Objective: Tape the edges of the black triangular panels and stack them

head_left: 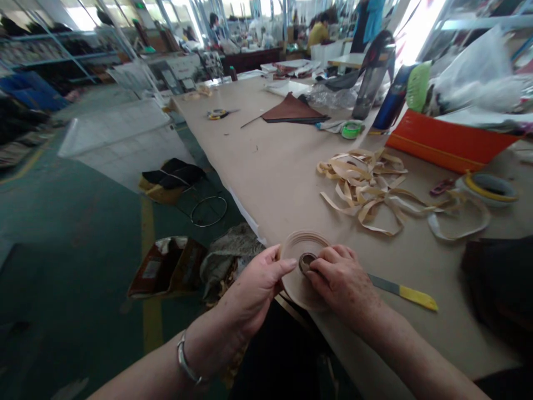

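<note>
A wide flat roll of beige tape (296, 288) with a brown core is between my two hands at the table's near edge. My left hand (259, 286) grips its left rim, with the thumb lying over the flat side and the other fingers mostly hidden behind. At the core, the bent fingers of my right hand (345, 276) press on the roll's face and cover its right part. A long flat blade with a yellow handle (418, 297) lies on the table just right of my right hand.
Loose beige strips (362, 180) lie tangled on the table (287, 172). Beyond are a tape roll (489, 189), an orange folder (449, 141), bottles (372, 78), brown pieces (291, 110) and yellow-handled scissors (217, 114). A white bin (120, 139) and open carton (166, 266) stand left, on the floor.
</note>
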`<state>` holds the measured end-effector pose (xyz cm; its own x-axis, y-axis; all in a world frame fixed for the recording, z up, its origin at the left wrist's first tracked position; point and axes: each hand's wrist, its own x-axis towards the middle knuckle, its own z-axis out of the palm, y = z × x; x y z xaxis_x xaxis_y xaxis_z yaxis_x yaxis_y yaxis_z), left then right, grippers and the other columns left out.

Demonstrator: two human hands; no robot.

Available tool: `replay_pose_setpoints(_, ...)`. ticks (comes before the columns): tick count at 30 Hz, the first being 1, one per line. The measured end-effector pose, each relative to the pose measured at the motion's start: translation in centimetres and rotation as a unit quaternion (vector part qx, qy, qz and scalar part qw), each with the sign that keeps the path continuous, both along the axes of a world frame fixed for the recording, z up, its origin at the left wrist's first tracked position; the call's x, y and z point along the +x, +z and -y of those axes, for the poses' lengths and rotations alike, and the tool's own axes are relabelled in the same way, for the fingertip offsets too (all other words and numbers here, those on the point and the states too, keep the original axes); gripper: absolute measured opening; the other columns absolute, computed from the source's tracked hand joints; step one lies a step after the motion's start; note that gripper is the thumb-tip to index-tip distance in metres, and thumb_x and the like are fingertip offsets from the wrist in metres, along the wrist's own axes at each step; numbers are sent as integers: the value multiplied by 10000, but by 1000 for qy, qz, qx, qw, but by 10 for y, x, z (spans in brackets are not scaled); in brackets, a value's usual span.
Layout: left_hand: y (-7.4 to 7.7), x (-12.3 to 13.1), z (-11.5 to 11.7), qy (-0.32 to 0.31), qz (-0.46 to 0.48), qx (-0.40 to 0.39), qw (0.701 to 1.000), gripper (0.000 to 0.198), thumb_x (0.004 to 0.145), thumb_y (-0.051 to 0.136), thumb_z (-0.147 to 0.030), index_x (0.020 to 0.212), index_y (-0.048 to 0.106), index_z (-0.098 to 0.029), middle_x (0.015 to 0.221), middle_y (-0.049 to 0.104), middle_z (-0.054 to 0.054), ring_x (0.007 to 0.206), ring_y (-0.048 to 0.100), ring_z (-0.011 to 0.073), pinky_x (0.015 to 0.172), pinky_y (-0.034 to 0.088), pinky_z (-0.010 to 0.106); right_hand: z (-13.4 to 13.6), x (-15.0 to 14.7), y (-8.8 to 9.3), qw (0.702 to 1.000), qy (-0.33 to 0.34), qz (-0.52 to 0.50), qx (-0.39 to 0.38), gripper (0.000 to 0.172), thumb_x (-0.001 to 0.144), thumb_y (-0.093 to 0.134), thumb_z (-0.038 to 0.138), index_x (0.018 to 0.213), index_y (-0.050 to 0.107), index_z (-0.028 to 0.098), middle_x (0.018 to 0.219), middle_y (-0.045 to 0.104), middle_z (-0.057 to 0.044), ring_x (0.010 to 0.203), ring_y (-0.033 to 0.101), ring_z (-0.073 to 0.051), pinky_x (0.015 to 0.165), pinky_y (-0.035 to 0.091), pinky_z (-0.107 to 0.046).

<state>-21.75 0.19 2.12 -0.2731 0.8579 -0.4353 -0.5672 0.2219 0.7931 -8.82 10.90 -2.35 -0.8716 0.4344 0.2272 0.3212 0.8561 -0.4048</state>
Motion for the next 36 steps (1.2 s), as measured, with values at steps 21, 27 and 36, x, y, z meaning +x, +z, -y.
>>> replay_pose_setpoints(21,-41,1,25,79,-109,-75,988,501,763,645,-290,1219,452,-214,1221,569,100,1081,575,246,833,520,345,-26,73,-2,946,-144,-102,-271,175,900,502,300,944,634,194,835,643,-18,774,596,-143,696,470,-261)
replay_pose_setpoints(27,-57,2,42,6,-719,52,693,587,756,671,-243,1284,414,-253,1374,429,107,1303,344,328,1076,307,539,-8,64,2,965,-67,-98,-234,150,892,495,188,990,609,186,926,632,-25,824,587,-129,731,462,-258)
replay_pose_setpoints(36,-32,6,5,-275,-794,63,539,651,734,601,-187,1339,361,-196,1274,545,90,1284,304,368,1074,186,632,-5,81,17,958,-76,-150,-233,108,900,510,174,947,606,194,894,610,-8,804,573,-104,728,447,-227)
